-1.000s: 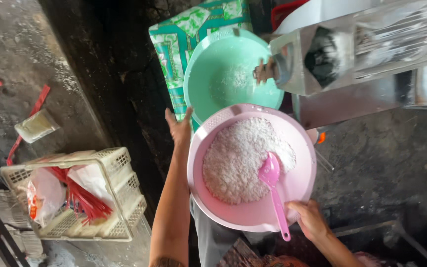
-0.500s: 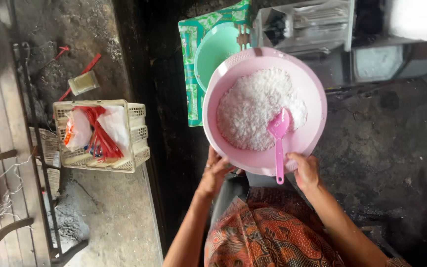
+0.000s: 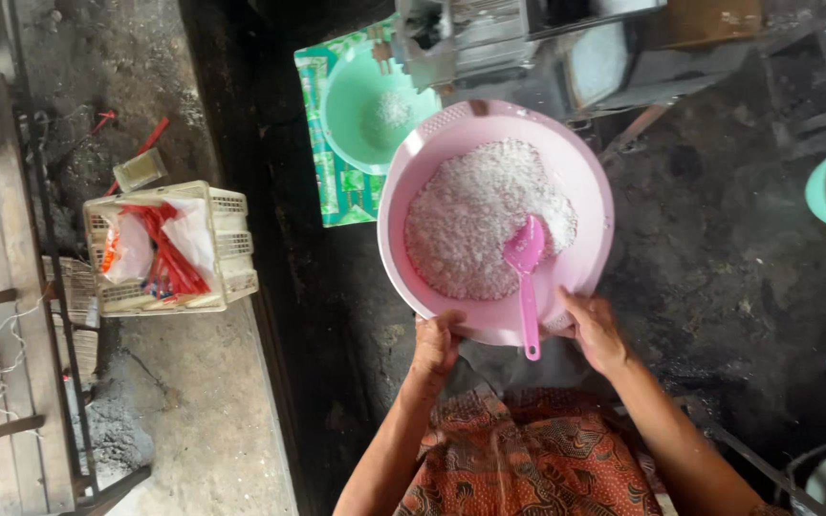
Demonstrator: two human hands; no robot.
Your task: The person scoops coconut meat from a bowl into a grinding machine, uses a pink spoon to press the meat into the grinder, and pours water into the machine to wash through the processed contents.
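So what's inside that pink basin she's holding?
The pink basin holds a heap of white grated stuff with a pink scoop resting in it. The basin's bottom beneath the heap is covered.

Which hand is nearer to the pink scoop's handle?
Right. The right hand grips the pink basin rim just beside the pink scoop handle; the left hand holds the rim farther off.

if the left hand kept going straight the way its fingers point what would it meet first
The left hand already grips the pink basin rim; straight on, it would likely meet the white grated heap inside, though depth is unclear.
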